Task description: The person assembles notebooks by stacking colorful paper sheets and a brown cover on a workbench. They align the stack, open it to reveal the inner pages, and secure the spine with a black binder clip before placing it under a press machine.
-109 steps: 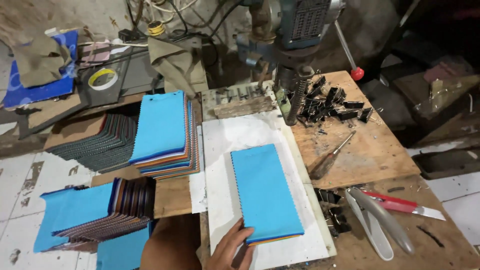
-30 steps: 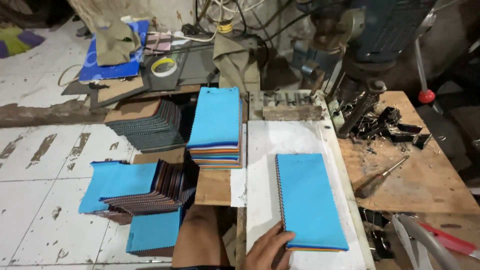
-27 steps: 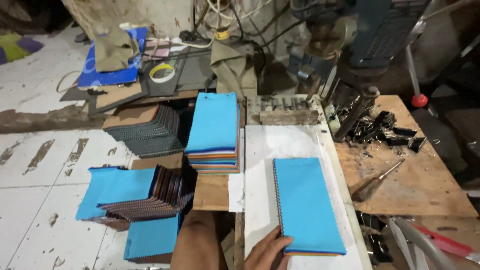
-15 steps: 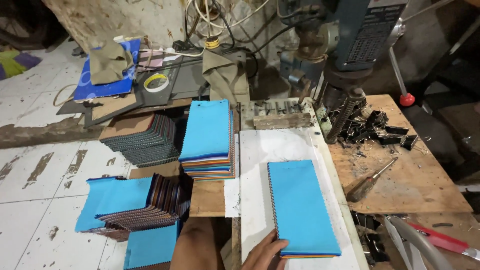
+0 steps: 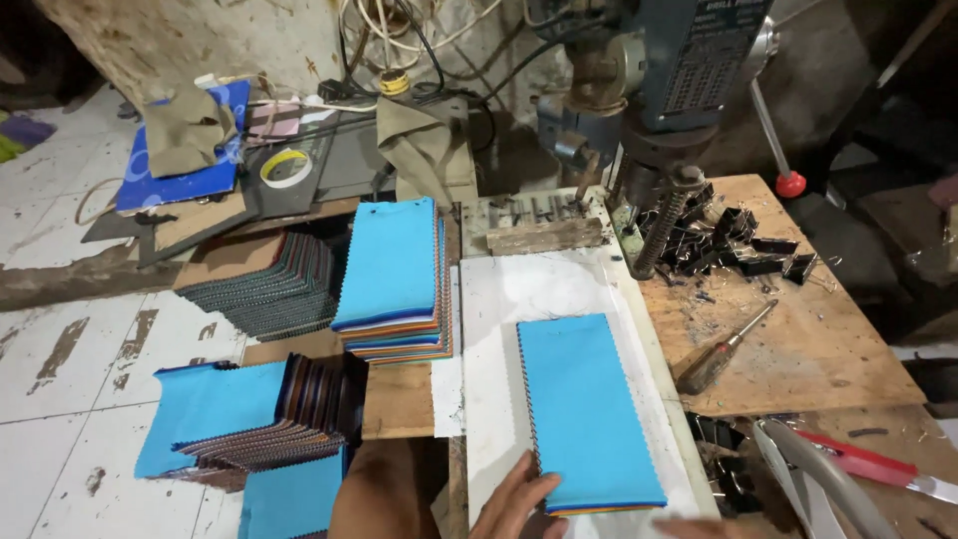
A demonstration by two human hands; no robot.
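The left hand (image 5: 519,499) rests flat on one blue stack (image 5: 589,409), grip loose. Other stacks (image 5: 391,279) wait beside it.

The right hand's grip cannot be told.

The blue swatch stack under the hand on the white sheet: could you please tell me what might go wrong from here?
The left hand presses only the near corner of the blue swatch stack, so its layers may fan out. The far end points toward the drill press, so a push might jam it there. The screwdriver lies loose nearby.
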